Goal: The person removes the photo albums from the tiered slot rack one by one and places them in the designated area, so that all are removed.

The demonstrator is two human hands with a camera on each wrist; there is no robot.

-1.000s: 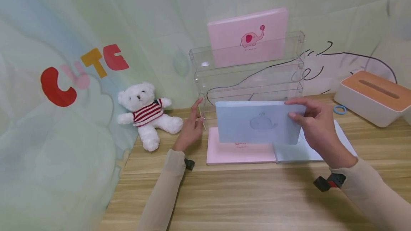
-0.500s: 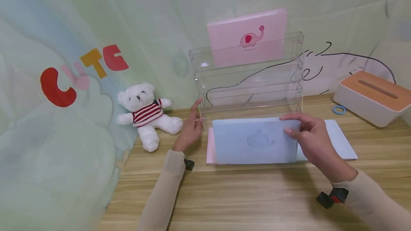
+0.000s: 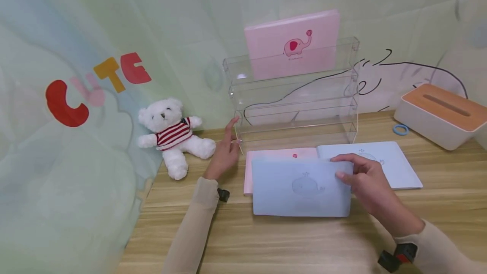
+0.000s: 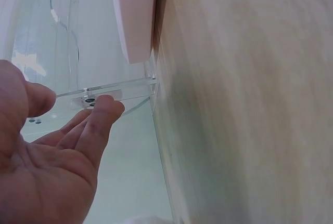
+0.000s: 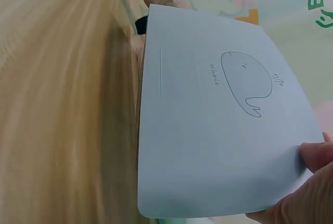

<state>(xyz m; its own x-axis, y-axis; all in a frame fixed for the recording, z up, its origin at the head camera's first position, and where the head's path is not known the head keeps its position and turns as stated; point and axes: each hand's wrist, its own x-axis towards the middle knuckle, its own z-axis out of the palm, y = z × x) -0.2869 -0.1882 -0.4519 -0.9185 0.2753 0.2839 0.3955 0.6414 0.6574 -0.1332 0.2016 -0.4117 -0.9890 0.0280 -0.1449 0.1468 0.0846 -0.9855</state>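
— Where's the blue whale notebook (image 3: 302, 187)?

— Your right hand (image 3: 363, 181) pinches its right edge, thumb on the cover; it's tilted low over the wooden surface (image 3: 289, 240), in front of the clear tiered rack (image 3: 294, 96).

— And your left hand (image 3: 225, 153)?

— Fingers (image 4: 96, 122) straight, steadying the rack's left corner.

— Progress?

— As I judge it, early: one pink elephant notebook (image 3: 293, 45) stands in the rack. Out of it I count three: the one you hold, a flat pink notebook (image 3: 281, 154) and a flat blue notebook (image 3: 384, 160).

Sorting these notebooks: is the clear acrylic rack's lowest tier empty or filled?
Empty: the clear acrylic rack holds only the pink elephant notebook in its top tier; the tiers below show only the backdrop through them.
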